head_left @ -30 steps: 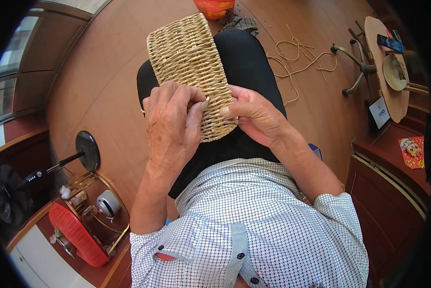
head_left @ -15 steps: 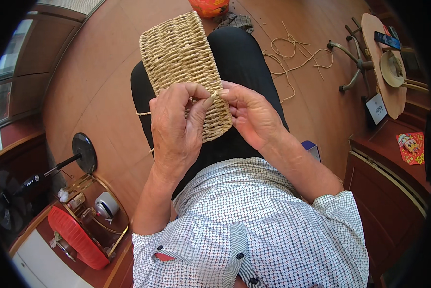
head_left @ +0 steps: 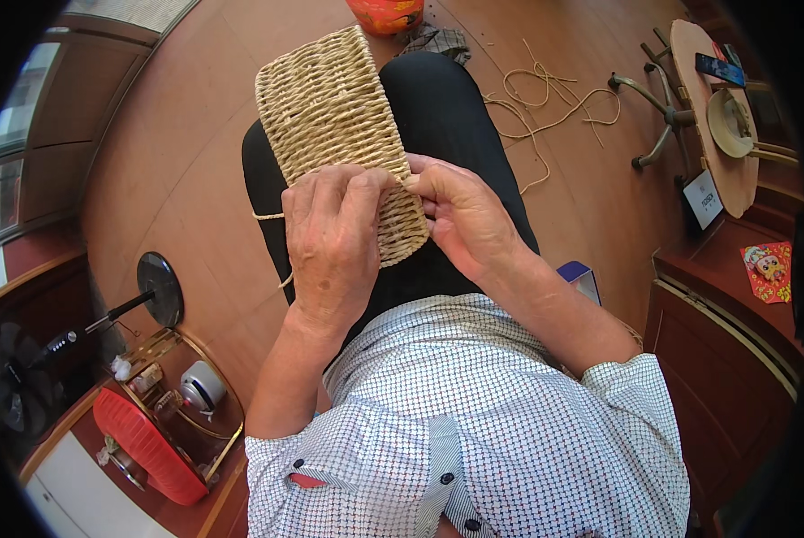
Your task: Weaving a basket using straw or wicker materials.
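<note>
A straw-coloured woven panel, rectangular with rounded corners, rests slanted across my black-trousered thighs. My left hand lies over its near part, with finger and thumb tips drawn together at the right edge. From the right, my right hand pinches the same edge, thumb on top and the other fingers curled beside and under it. Both sets of fingertips nearly meet there; any strand between them is too small to make out. A loose cord end sticks out left of my left hand.
Loose cord lies tangled on the brown floor ahead. To the right stands a round-topped stool holding a phone and a pale hat-like object. A black fan and a red basket-like container are at left.
My left hand has rolled over so its back faces up and its thumb is now hidden. The panel has shifted slightly left. My right hand keeps pinching the edge.
</note>
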Tool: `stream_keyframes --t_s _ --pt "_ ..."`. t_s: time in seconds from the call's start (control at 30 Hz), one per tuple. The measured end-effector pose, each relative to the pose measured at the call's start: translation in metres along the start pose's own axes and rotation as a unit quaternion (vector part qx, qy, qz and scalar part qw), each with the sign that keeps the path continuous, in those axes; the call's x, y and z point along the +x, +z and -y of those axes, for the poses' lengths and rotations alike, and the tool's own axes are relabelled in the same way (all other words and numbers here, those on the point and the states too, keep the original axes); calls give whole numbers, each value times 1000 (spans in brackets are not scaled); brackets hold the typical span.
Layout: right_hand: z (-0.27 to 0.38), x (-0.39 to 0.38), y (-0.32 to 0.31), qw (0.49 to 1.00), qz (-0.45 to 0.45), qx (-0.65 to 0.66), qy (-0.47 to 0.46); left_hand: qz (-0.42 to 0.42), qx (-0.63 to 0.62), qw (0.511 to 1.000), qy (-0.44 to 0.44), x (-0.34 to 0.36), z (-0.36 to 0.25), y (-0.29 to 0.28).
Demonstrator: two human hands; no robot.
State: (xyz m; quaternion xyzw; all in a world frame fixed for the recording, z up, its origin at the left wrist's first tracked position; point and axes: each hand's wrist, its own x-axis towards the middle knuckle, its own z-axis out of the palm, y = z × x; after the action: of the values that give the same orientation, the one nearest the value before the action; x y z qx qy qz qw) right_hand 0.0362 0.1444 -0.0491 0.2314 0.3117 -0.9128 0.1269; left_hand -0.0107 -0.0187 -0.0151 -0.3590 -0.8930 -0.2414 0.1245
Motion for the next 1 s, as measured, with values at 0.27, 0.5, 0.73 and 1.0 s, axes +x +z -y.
stream_keyframes --t_s 0.27,0.5,0.73,1.0 --pt "0 -9 -5 1000 20 14 -16 29 26 999 26 -3 -3 -3" --pt "9 -12 -10 977 -37 -179 -106 49 13 999 3 4 -8 -3" --pt "36 5 -19 932 61 -354 -59 -5 -52 999 -1 14 -12 8" --pt "52 10 -15 905 79 -415 -52 -16 -35 999 -21 14 -14 6"
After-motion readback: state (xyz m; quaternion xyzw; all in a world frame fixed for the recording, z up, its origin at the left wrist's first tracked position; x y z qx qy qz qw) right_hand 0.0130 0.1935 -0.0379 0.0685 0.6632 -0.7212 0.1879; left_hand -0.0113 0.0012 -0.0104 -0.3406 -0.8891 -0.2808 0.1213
